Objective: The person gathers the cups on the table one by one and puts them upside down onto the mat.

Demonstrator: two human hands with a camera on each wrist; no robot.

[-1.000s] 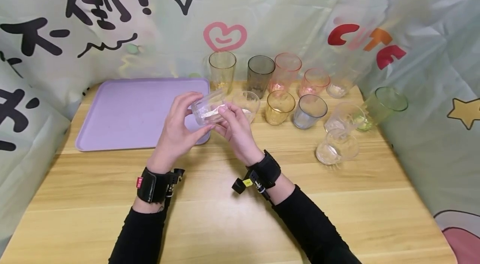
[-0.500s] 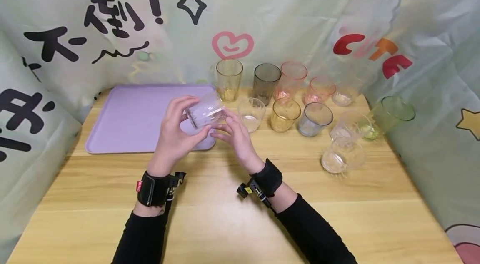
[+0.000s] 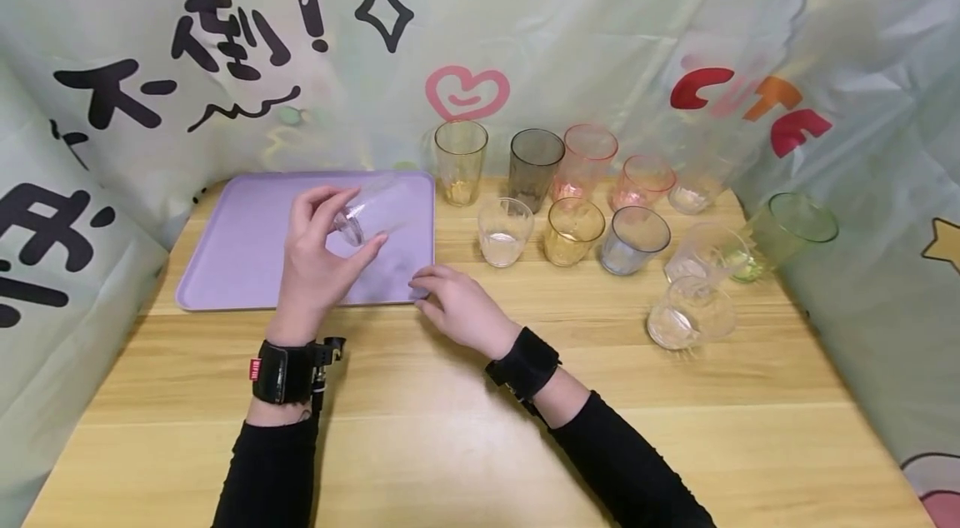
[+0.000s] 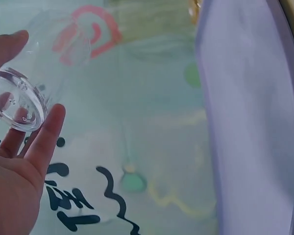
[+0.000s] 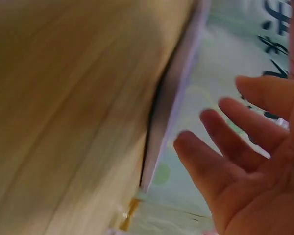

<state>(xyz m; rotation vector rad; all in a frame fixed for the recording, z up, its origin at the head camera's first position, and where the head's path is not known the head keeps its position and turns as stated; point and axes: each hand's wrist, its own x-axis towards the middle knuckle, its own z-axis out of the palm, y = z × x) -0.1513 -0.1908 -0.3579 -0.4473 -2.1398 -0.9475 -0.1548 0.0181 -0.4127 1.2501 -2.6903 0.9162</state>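
Observation:
My left hand (image 3: pixel 311 261) grips a clear glass (image 3: pixel 367 216) between thumb and fingers, over the purple tray (image 3: pixel 240 236). The glass is tilted, its thick base toward the palm and its mouth pointing right. In the left wrist view the round base of the glass (image 4: pixel 19 100) shows between thumb and fingertips. My right hand (image 3: pixel 465 311) is at the tray's front right corner with nothing in it; in the right wrist view its fingers (image 5: pixel 206 166) are spread and loosely bent. Right of the tray stands another short clear glass (image 3: pixel 506 236).
A tall yellow glass (image 3: pixel 461 161), a dark grey one (image 3: pixel 535 166) and a tall pink one (image 3: pixel 585 161) stand at the back. Shorter yellow (image 3: pixel 572 232) and blue-grey (image 3: pixel 632 241) glasses are in front. Further right are several clear glasses and a green one (image 3: pixel 787 228). A printed cloth (image 3: pixel 570 20) hangs behind.
The left hand has carried the clear glass left over the tray, its base now toward the palm. The right hand has let go of that glass and dropped toward the tray's front right corner.

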